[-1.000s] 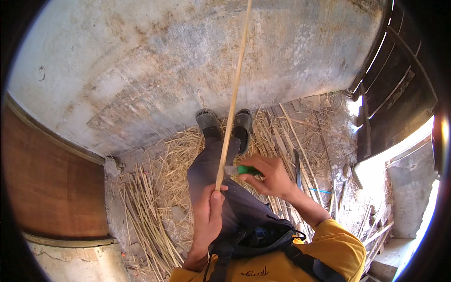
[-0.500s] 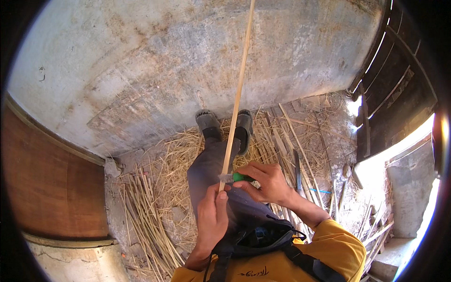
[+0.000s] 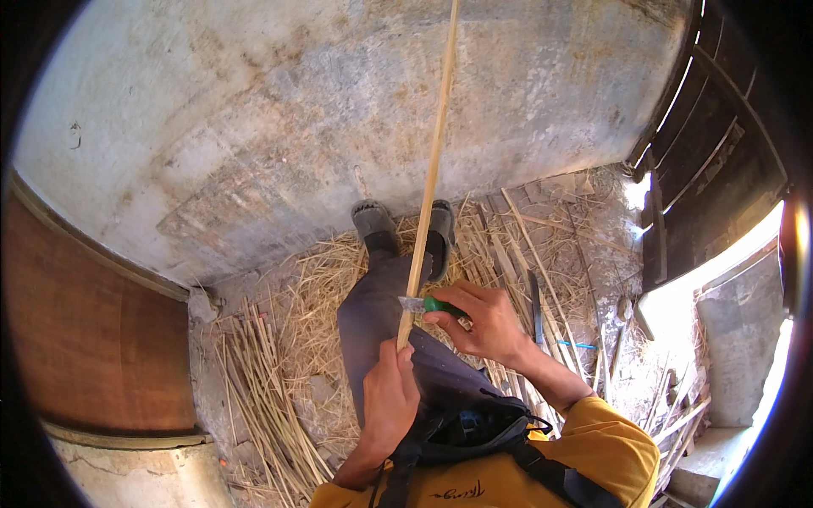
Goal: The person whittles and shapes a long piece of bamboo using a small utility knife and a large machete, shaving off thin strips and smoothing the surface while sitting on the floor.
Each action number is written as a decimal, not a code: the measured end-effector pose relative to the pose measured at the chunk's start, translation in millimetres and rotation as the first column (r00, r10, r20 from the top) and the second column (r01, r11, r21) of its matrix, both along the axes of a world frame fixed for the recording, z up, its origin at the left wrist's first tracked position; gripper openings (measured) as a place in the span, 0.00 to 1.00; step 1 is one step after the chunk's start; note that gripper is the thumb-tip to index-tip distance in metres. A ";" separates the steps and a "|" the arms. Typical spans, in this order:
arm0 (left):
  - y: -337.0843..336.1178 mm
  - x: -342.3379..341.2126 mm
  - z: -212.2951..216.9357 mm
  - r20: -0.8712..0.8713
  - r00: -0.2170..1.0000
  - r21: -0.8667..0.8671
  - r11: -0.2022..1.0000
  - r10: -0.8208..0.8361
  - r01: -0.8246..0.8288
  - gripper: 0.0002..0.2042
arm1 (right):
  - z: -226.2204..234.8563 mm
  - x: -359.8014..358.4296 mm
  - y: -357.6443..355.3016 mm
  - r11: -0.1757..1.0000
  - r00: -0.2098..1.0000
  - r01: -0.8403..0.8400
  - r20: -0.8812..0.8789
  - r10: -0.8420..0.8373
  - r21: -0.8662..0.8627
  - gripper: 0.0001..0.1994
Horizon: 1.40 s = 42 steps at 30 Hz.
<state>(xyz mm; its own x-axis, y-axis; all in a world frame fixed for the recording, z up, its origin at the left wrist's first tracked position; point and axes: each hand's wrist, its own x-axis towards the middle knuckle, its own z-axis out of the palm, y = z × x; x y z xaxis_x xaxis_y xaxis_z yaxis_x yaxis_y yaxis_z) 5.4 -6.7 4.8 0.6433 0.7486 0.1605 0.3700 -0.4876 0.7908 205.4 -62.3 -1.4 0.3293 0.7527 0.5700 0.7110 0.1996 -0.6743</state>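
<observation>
A long, pale bamboo strip [image 3: 434, 161] runs from my lap up past the top edge of the view. Its near end is pinched in my left hand [image 3: 390, 394], between thumb and fingers. My right hand [image 3: 484, 322] is closed around the green handle of a short-bladed knife [image 3: 412, 304]. The grey blade lies across the strip, a little beyond my left fingertips, and touches it. Part of the handle is hidden by my right fingers.
Pale shavings [image 3: 318, 305] cover the floor around my shoes. A bundle of thin strips [image 3: 267, 398] lies at left, and more strips with a dark long blade [image 3: 535, 306] at right. A stained wall [image 3: 279, 127] stands ahead, a brown panel [image 3: 102, 322] at left.
The knife and my right hand have moved slightly away from me along the strip. My left hand still grips the near end, with more strip showing between it and the blade.
</observation>
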 end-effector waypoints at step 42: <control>-3.4 -18.0 -10.8 -0.149 0.988 0.075 0.997 0.041 -0.030 0.05 | 0.5 55.7 52.1 0.983 0.983 0.148 0.092 -0.158 0.104 0.11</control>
